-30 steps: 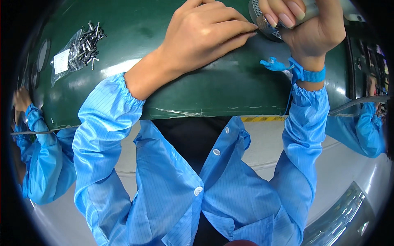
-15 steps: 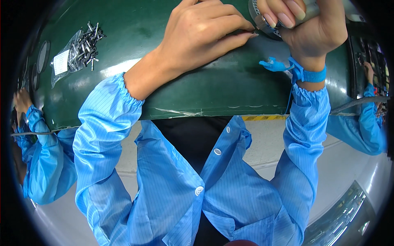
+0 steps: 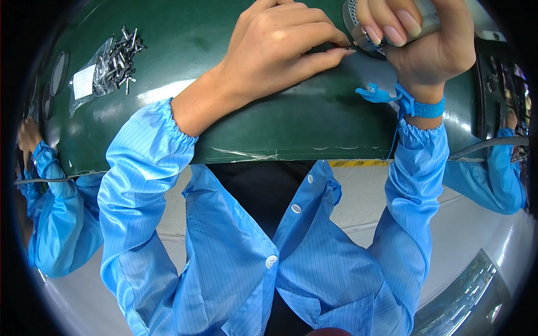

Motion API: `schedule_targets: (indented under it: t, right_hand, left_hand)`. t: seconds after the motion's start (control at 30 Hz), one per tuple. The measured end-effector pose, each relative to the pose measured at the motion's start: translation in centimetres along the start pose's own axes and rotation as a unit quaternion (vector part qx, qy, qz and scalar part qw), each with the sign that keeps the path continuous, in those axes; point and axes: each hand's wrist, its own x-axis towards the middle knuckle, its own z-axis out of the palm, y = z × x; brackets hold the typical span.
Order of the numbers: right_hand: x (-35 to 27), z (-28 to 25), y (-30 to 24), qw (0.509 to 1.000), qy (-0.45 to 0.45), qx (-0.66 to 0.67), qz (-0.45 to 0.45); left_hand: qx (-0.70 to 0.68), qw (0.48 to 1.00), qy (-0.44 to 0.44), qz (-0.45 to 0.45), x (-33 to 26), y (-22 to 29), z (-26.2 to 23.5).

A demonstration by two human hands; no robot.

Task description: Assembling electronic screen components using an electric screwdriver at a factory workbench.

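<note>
My left hand [image 3: 288, 47] is over the green table, thumb and forefinger pinched together at the right. Whatever they hold is too small or hidden to make out. My right hand [image 3: 428, 42], palm turned up, has its fingers curled around a grey, rounded tool [image 3: 481, 21]. A metal nose and a perforated round metal rim [image 3: 349, 15] show beside these fingers, close to my left fingertips; I cannot tell the tool's kind. A blue wrist strap [image 3: 428, 107] sits on my right wrist, its loose end sticking out to the left.
Several small black parts with silver ends [image 3: 126, 59] lie at the far left, beside and in a clear plastic bag [image 3: 101, 78] with a white label. Dark round discs [image 3: 59, 74] stand near the left edge. Blue-sleeved people sit on both sides [image 3: 64, 218]. A grey cable [image 3: 487, 145] runs at right.
My left fingertips have shifted slightly right, nearer the metal nose. My right fingers have tilted slightly down; the grip looks the same.
</note>
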Motion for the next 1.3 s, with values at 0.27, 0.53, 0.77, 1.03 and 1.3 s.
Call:
schedule_targets:
  t: [0.27, 0.53, 0.77, 1.03, 1.3]
  right_hand:
    - [-0.9, 2.2, 0.6, 0.937, 0.077, -0.338, -0.034]
    - [-0.3, 0.1, 0.2, 0.999, -0.017, 0.034, 0.012]
    - [-0.4, 0.1, 0.2, 0.999, -0.021, 0.048, 0.007]
    - [-1.4, 3.1, 1.0, 0.757, 0.144, -0.628, -0.110]
    - [-1.4, 2.3, 0.5, 0.775, 0.125, -0.611, -0.104]
  left_hand:
    - [0.011, 0.999, -0.028, -0.010, 0.2, 0.3, -0.7]
    - [0.032, 0.999, -0.019, 0.004, 0.3, 0.2, -0.4]
    - [0.051, 0.998, -0.015, 0.035, 1.1, 0.8, -0.7]
    - [0.095, 0.994, -0.023, 0.058, 1.0, 0.1, -0.7]
    - [0.090, 0.994, -0.037, 0.045, 0.4, 0.1, -0.6]
